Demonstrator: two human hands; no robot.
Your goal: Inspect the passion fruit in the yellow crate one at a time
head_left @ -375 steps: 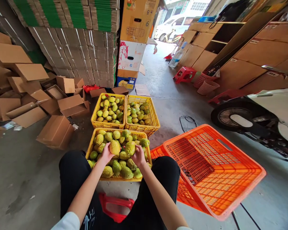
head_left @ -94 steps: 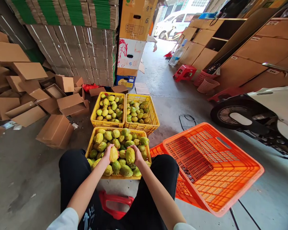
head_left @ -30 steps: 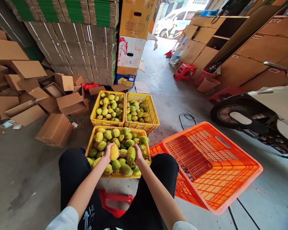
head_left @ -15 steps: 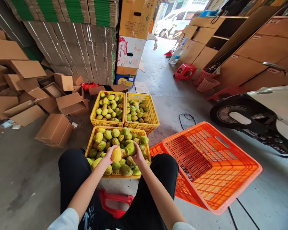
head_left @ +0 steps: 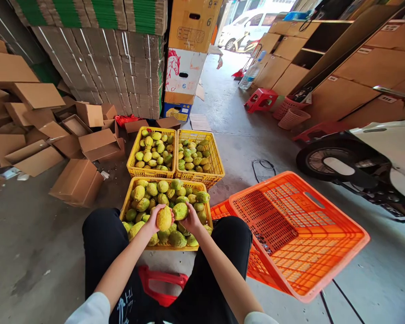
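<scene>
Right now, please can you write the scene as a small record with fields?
Left hand: holds a yellow fruit
Right hand: holds a greener fruit
Under hands: near yellow crate, full of fruit
Beyond it: left rear crate and right rear crate, side by side, both with fruit
Right side: orange crate, no fruit seen inside
Left side: cardboard boxes, loosely heaped

The person wears black trousers (head_left: 103,252), long over both knees, and on one leg there is a white marking (head_left: 124,303) like handwritten letters. The sleeves (head_left: 91,310) are short and of pale, nearly white colour. Both forearms are bare, without any cover.
</scene>
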